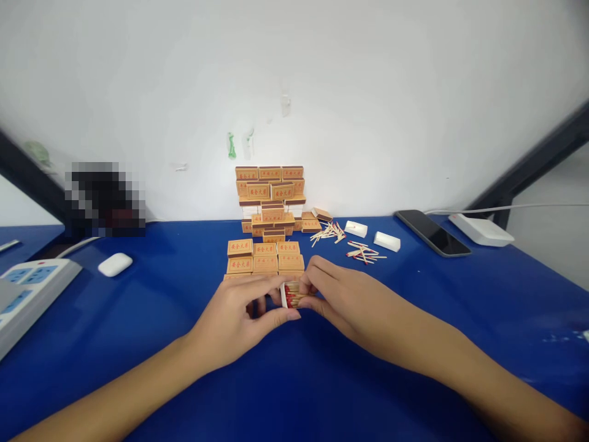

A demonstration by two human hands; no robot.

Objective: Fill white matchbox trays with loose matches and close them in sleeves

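Observation:
Both hands meet over the blue table (138,368) near its front. My left hand (239,316) pinches a small white matchbox tray (289,296) filled with red-tipped matches, thumb below and fingers above. My right hand (343,298) closes on the same tray from the right, fingertips on the matches. Just behind the hands, flat matchboxes (264,256) lie in rows. Farther back a stack of matchboxes (270,196) stands against the wall.
Loose matches (329,232) and more loose matches (363,252) lie right of the stack, with two white inner trays (386,241). A black phone (432,232) and white adapter (481,229) sit at right. A power strip (27,288) and white earbud case (115,264) are left.

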